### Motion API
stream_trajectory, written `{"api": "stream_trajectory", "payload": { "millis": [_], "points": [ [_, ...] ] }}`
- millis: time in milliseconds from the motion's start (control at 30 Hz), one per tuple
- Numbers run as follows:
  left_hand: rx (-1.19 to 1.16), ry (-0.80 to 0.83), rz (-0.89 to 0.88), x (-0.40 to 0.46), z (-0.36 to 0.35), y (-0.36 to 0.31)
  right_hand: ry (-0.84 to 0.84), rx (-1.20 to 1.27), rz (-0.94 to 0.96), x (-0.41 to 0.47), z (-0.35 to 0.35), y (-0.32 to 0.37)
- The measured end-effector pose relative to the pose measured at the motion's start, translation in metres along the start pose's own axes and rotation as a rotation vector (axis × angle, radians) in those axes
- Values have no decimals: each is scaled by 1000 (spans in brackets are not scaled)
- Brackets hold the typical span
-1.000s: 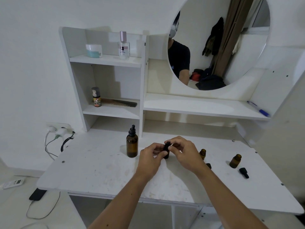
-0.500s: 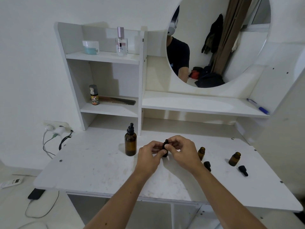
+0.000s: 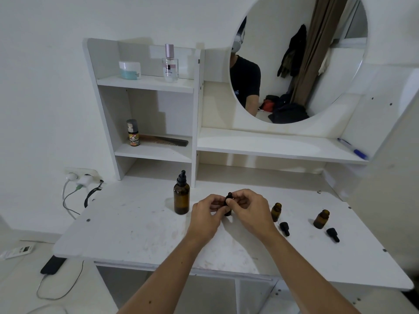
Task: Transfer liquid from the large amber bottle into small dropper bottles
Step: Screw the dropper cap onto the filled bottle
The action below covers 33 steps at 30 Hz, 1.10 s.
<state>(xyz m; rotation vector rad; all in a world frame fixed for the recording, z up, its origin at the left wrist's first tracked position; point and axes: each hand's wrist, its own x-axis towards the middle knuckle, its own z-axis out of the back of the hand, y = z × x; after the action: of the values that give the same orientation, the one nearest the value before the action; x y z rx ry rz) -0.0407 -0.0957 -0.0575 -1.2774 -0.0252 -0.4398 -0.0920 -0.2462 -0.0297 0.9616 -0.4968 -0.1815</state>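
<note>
The large amber bottle [image 3: 181, 198] stands upright on the white desk [image 3: 136, 232], capped with a black dropper. Just right of it, my left hand [image 3: 207, 213] grips a small dropper bottle [image 3: 228, 210] that is mostly hidden by my fingers. My right hand [image 3: 248, 207] pinches its black dropper cap [image 3: 229, 197] from above. Two more small amber bottles stand open to the right, one [image 3: 276, 211] near my right wrist, the other [image 3: 321, 219] farther right. A loose black dropper cap lies in front of each, one [image 3: 284, 228] and another [image 3: 332, 234].
A white shelf unit [image 3: 147, 83] behind the desk holds a perfume bottle [image 3: 170, 64], a jar [image 3: 130, 70], a small can [image 3: 132, 132] and a comb [image 3: 165, 140]. A pen [image 3: 352, 148] lies on the right shelf. Cables hang from plugs [image 3: 78, 180] at the left; a phone [image 3: 53, 265] lies on the floor.
Both hands stay together on the small bottle and its cap; the fingers shift slightly. The view has drifted a little, nothing else on the desk has moved.
</note>
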Motion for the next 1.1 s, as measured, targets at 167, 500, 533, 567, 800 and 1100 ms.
{"api": "stream_trajectory", "payload": {
  "millis": [167,500,533,567,800,1100],
  "points": [
    [-8,24,-22,-8,3,-4,22,32,-72,-2,4,9],
    [-5,69,7,-37,39,0,-16,29,-11,-3,18,47],
    [9,76,8,-41,50,2,-1,29,0,-3,17,54],
    [28,82,6,-44,63,4,17,25,14,-3,14,59],
    [53,-40,64,-49,136,23,130,49,100,3,-23,94],
    [19,-118,106,-14,116,28,246,29,93,22,-69,110]
  ]
}}
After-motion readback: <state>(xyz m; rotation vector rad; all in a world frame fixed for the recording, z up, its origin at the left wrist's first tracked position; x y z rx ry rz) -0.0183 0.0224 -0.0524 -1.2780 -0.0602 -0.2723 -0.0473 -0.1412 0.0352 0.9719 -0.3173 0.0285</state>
